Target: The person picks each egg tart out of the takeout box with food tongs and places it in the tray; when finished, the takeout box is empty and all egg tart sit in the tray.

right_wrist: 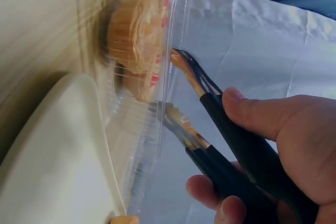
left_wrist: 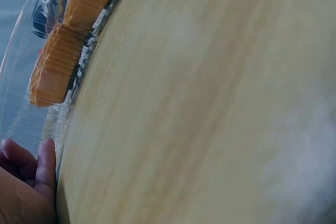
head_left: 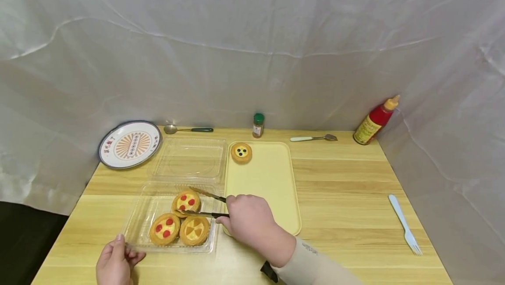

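Observation:
My right hand (head_left: 252, 219) grips a pair of black-handled tongs (right_wrist: 231, 135). The tongs' metal tips are spread on either side of the rear tart (head_left: 186, 201) with red dots, inside a clear plastic clamshell box (head_left: 138, 215). Beside it in the box lie another red-dotted tart (head_left: 165, 229) and a tart with orange wedges (head_left: 194, 231). At the box's near left corner, my left hand (head_left: 116, 261) pinches the rim between thumb and fingers. A tart with dark berries (head_left: 241, 153) sits at the back left of the yellow tray (head_left: 268, 179).
The box's lid (head_left: 189, 158) lies opened backward. Behind stand a patterned plate (head_left: 130, 144), a spoon (head_left: 189, 130), a green-capped spice jar (head_left: 258, 125), a white-handled fork (head_left: 313, 138) and a red sauce bottle (head_left: 375, 120). A light blue fork (head_left: 405, 226) lies at the right.

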The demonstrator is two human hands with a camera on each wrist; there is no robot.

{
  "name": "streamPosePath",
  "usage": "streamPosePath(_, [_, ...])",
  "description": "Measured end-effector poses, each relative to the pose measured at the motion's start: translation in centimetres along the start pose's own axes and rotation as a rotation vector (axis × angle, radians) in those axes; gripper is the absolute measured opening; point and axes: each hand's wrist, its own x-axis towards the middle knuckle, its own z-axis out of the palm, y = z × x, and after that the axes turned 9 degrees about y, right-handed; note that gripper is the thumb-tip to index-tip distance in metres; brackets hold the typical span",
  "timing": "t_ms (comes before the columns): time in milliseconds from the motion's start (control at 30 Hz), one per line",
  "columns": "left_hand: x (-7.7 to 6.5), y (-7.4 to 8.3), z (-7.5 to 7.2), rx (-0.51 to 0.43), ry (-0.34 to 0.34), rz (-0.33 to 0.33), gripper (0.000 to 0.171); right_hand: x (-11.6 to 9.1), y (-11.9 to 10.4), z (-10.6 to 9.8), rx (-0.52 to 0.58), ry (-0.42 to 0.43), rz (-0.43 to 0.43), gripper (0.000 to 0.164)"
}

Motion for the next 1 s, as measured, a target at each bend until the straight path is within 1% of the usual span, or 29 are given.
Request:
streamPosePath(233, [-0.1, 0.1, 0.0, 0.016, -0.003, -0.002, 0.035, 0.0, -0.3, 0.3, -0.001, -0.029, 0.012, 0.052])
streamPosePath(400, [0.0, 0.1, -0.1, 0.010, -0.015, -0.004, 0.035, 0.1, -0.6, 0.4, -0.014, -0.040, 0.011, 0.052])
streamPosePath(633, [0.0, 0.0, -0.1, -0.001, -0.018, 0.001, 0.034, 0.4, -1.0, 0.5, -0.010, -0.079, 0.020, 0.051])
streamPosePath(833, [0.0, -0.1, 0.0, 0.008, -0.006, 0.007, 0.033, 0.4, -1.3, 0.6, -0.002, -0.084, 0.031, 0.050])
streamPosePath(1000, [0.0, -0.1, 0.0, -0.003, -0.004, 0.010, 0.033, 0.4, -1.4, 0.7, -0.017, -0.071, 0.029, 0.051])
